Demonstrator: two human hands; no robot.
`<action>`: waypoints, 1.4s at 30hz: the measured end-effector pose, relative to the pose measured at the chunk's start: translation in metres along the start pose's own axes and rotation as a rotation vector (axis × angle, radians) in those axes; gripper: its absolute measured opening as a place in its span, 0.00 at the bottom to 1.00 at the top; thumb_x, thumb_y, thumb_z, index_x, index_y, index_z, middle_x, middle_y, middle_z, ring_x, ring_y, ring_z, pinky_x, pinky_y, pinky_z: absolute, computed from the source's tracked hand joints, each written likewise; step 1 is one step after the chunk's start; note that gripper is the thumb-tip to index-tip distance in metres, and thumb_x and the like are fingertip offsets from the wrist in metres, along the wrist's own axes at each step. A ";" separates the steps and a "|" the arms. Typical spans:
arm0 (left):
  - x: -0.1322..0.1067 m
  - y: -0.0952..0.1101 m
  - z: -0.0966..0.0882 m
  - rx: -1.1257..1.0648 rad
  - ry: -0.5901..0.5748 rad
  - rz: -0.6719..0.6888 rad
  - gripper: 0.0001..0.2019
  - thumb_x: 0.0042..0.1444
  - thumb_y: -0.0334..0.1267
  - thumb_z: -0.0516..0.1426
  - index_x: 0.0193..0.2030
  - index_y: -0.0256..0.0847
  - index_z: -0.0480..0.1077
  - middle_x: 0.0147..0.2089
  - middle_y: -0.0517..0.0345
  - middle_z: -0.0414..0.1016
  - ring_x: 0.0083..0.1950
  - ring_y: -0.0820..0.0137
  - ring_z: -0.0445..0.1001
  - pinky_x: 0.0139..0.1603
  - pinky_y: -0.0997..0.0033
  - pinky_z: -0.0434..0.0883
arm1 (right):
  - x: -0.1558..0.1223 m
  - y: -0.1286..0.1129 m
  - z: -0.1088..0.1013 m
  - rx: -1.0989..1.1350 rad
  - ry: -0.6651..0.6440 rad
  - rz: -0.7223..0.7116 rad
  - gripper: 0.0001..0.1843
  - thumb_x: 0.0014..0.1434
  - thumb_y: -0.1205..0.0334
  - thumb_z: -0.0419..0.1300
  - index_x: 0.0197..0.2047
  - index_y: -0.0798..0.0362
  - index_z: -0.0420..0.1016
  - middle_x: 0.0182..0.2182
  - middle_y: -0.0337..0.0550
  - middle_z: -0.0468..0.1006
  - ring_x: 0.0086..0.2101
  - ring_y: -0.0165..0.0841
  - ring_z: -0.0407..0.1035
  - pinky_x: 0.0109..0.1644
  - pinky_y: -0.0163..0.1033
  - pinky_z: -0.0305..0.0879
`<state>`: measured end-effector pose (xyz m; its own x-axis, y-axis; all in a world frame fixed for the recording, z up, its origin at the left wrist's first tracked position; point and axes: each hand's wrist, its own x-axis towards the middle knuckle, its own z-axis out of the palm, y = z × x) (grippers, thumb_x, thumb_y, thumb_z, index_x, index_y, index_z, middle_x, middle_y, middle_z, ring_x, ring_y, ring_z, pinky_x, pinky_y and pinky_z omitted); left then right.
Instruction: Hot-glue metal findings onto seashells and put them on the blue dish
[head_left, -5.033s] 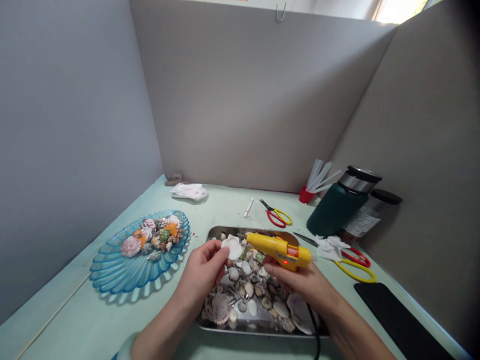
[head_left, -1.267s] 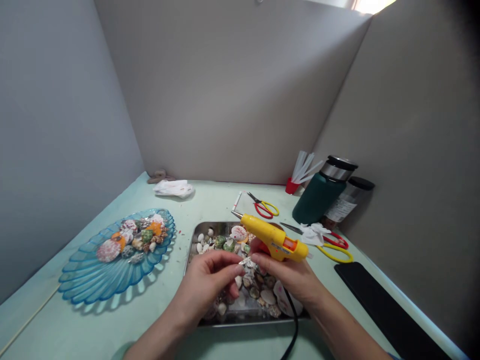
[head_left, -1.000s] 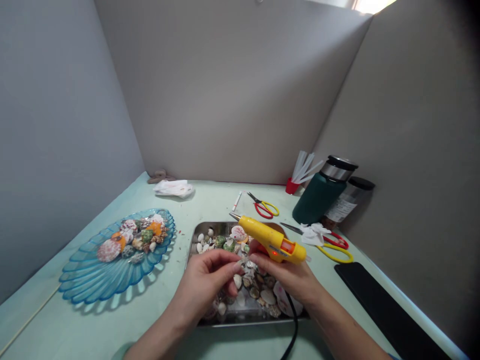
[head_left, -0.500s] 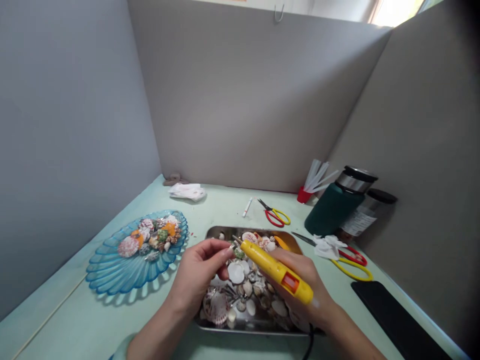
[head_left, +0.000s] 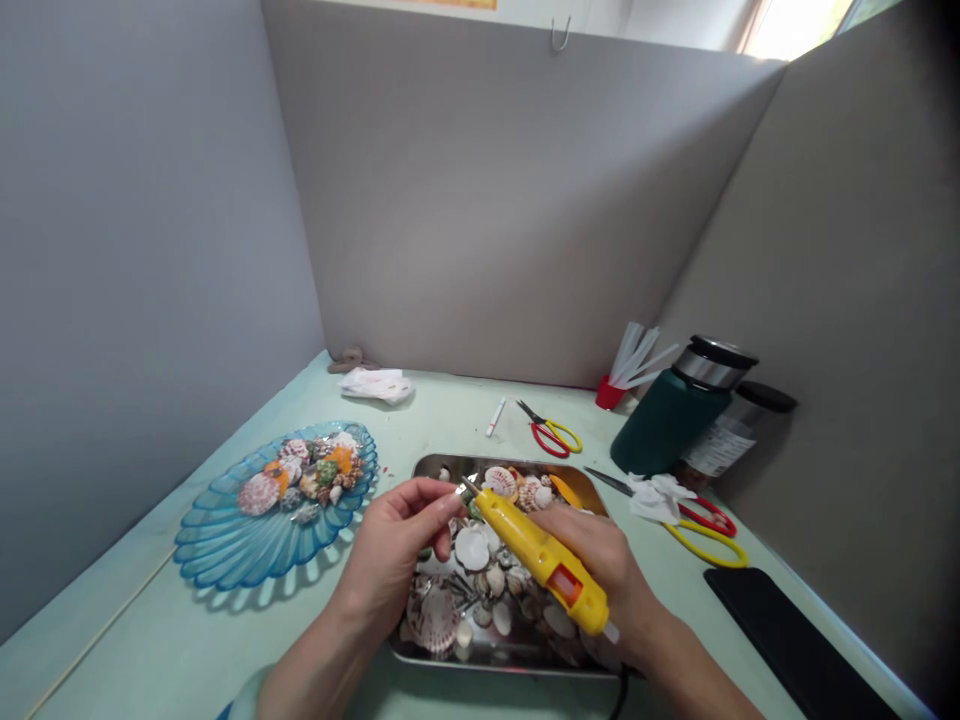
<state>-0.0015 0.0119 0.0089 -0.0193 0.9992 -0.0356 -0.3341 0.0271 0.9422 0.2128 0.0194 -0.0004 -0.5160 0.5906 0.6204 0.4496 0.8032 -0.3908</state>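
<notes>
While my left hand (head_left: 394,535) pinches a small piece (head_left: 462,492), the yellow glue gun (head_left: 534,545) gripped in my right hand (head_left: 604,555) slants away leftward, its nozzle (head_left: 471,486) at or just beside that piece, both above the metal tray (head_left: 510,662) of shells (head_left: 472,548) on the pale green table (head_left: 442,412), grey partitions (head_left: 480,200) around.

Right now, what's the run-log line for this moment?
left hand: pinching small piece | right hand: gripping glue gun | nozzle: at piece, contact unclear | tray: shells, below hands
</notes>
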 end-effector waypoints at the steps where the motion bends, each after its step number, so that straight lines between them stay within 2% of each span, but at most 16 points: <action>1: 0.000 0.000 0.000 0.000 0.005 0.002 0.08 0.45 0.37 0.65 0.31 0.36 0.74 0.24 0.63 0.73 0.17 0.84 0.62 0.21 0.83 0.58 | 0.000 0.001 0.001 -0.007 -0.008 -0.008 0.10 0.60 0.57 0.54 0.40 0.53 0.71 0.29 0.46 0.76 0.28 0.36 0.70 0.32 0.39 0.64; 8: 0.000 -0.001 0.001 0.028 0.014 0.003 0.07 0.46 0.37 0.64 0.30 0.36 0.74 0.16 0.67 0.67 0.17 0.83 0.61 0.22 0.83 0.58 | 0.001 -0.004 0.000 -0.062 -0.036 -0.007 0.12 0.58 0.54 0.56 0.39 0.52 0.72 0.27 0.46 0.76 0.26 0.36 0.69 0.30 0.38 0.63; 13: 0.000 -0.001 0.001 0.023 0.033 0.004 0.09 0.44 0.38 0.65 0.30 0.36 0.74 0.19 0.65 0.70 0.17 0.83 0.61 0.21 0.82 0.57 | 0.000 -0.004 0.000 -0.089 0.007 0.024 0.12 0.59 0.56 0.55 0.41 0.53 0.72 0.30 0.49 0.77 0.30 0.38 0.72 0.34 0.40 0.65; 18: 0.001 -0.002 0.001 0.009 0.031 -0.007 0.09 0.45 0.38 0.64 0.31 0.36 0.74 0.16 0.67 0.66 0.16 0.82 0.60 0.21 0.82 0.58 | 0.000 -0.003 0.000 -0.063 -0.040 -0.004 0.14 0.57 0.52 0.56 0.40 0.53 0.72 0.30 0.49 0.77 0.28 0.38 0.71 0.32 0.39 0.64; 31: 0.001 -0.004 0.000 -0.025 0.014 -0.016 0.09 0.45 0.38 0.64 0.32 0.35 0.73 0.24 0.61 0.75 0.17 0.84 0.61 0.20 0.82 0.57 | 0.001 -0.007 -0.003 -0.041 -0.053 0.047 0.14 0.58 0.52 0.54 0.40 0.54 0.71 0.27 0.47 0.74 0.27 0.36 0.68 0.32 0.39 0.60; 37: 0.003 -0.007 -0.003 -0.028 0.009 -0.017 0.09 0.47 0.37 0.64 0.32 0.35 0.73 0.21 0.64 0.72 0.17 0.84 0.61 0.21 0.83 0.56 | 0.003 -0.009 -0.003 -0.027 -0.067 0.060 0.19 0.57 0.48 0.54 0.39 0.56 0.71 0.25 0.44 0.70 0.25 0.34 0.64 0.29 0.38 0.56; 42: 0.003 -0.008 -0.003 -0.018 0.002 -0.022 0.08 0.47 0.37 0.63 0.33 0.35 0.72 0.22 0.64 0.73 0.17 0.85 0.61 0.22 0.83 0.56 | 0.004 -0.010 -0.003 -0.023 -0.063 0.072 0.15 0.60 0.53 0.51 0.39 0.56 0.71 0.25 0.44 0.69 0.25 0.34 0.63 0.29 0.37 0.55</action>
<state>-0.0021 0.0146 0.0004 -0.0132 0.9983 -0.0565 -0.3514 0.0482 0.9350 0.2087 0.0134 0.0078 -0.5263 0.6512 0.5467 0.5036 0.7568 -0.4167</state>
